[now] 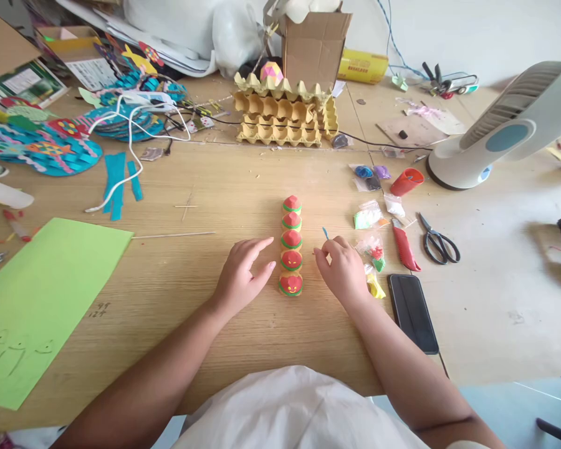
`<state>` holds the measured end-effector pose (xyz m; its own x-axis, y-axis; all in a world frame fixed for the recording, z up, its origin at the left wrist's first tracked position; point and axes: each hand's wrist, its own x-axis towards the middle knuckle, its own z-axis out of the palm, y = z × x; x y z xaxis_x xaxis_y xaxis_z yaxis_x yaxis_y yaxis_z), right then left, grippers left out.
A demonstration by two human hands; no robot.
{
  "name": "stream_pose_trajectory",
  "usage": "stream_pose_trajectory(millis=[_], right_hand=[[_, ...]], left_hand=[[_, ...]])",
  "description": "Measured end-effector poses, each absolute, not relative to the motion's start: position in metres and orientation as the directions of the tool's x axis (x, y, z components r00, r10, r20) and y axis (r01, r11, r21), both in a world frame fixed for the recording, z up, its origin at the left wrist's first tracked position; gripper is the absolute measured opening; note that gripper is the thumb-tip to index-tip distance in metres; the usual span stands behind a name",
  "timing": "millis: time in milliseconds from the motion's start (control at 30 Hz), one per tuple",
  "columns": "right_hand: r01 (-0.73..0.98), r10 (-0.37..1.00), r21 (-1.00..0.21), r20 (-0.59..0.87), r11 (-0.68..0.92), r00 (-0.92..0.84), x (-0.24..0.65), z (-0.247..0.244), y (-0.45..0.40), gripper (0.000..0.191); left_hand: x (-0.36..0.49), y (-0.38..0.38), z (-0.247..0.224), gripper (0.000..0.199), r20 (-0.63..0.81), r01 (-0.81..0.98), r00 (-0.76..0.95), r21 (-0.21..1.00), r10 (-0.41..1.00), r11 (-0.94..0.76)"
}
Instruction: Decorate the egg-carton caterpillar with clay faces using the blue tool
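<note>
Strip (291, 239) of five red humps with green rims lay mid-table (243, 337), between the hands. Long axis ran near to far, standing slightly left of the right hand (343, 268). Near hump carried a yellow smiling face, turned to the near side; next hump had small yellow marks.

Left hand (244, 271): just left of the strip, thumb and fingers apart, nothing seen in it. Right hand: to the right, fingertips pinched together on a blue stick (325, 233), its visible end pointing far.

Containers: red cup (407, 181) at right, tilted in view, something inside too small to name. Clear bags near it held coloured lumps: blue, purple, black, green, red, yellow. Egg trays (280, 118) stood stacked at the far side, a pink-and-yellow piece (271, 72) on top. Behind, a cardboard box (314, 50) with white stuff at its top.

Most of the stick was covered by fingers. Fan (505, 134) cut off at right, green sheet (51, 299) at left.
</note>
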<state>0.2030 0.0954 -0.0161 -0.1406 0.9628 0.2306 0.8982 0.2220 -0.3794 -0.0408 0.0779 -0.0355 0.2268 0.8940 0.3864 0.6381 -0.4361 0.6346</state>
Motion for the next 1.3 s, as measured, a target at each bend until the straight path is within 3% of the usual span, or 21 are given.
stream_pose_trajectory(millis=[167, 367, 500, 600, 767, 1067, 1233, 1300], right_hand=[[0.896, 0.961, -0.366, 0.205, 0.252, -0.187, 0.200, -0.016, 0.094, 0.036], [0.858, 0.949, -0.425, 0.247, 0.290, -0.198, 0.202, -0.021, 0.096, 0.023], [0.871, 0.960, -0.421, 0.223, 0.251, -0.169, 0.202, -0.021, 0.096, 0.033], [0.868, 0.961, -0.428, 0.219, 0.250, -0.169, 0.201, -0.021, 0.096, 0.019], [0.867, 0.962, -0.424, 0.195, 0.261, -0.194, 0.200, -0.020, 0.096, 0.035], [0.822, 0.959, -0.500, 0.210, 0.272, -0.189, 0.197, -0.015, 0.092, 0.017], [0.790, 0.954, -0.551, 0.264, 0.269, -0.141, 0.209, 0.021, 0.087, 0.013], [0.850, 0.953, -0.483, 0.295, 0.210, -0.069, 0.230, 0.038, 0.087, 0.036]], left_hand=[[-0.039, 0.077, -0.038, 0.041, 0.385, 0.637, 0.236, 0.632, 0.892, -0.442], [-0.039, 0.077, -0.040, 0.041, 0.403, 0.633, 0.244, 0.623, 0.882, -0.460], [-0.039, 0.077, -0.040, 0.041, 0.407, 0.633, 0.248, 0.619, 0.879, -0.465], [-0.039, 0.077, -0.040, 0.041, 0.402, 0.633, 0.247, 0.622, 0.882, -0.461], [-0.039, 0.077, -0.041, 0.040, 0.403, 0.635, 0.240, 0.623, 0.883, -0.457], [-0.039, 0.077, -0.042, 0.040, 0.391, 0.639, 0.242, 0.625, 0.888, -0.449], [-0.040, 0.077, -0.042, 0.040, 0.389, 0.640, 0.229, 0.631, 0.892, -0.439], [-0.040, 0.078, -0.042, 0.039, 0.393, 0.642, 0.222, 0.630, 0.892, -0.437]])
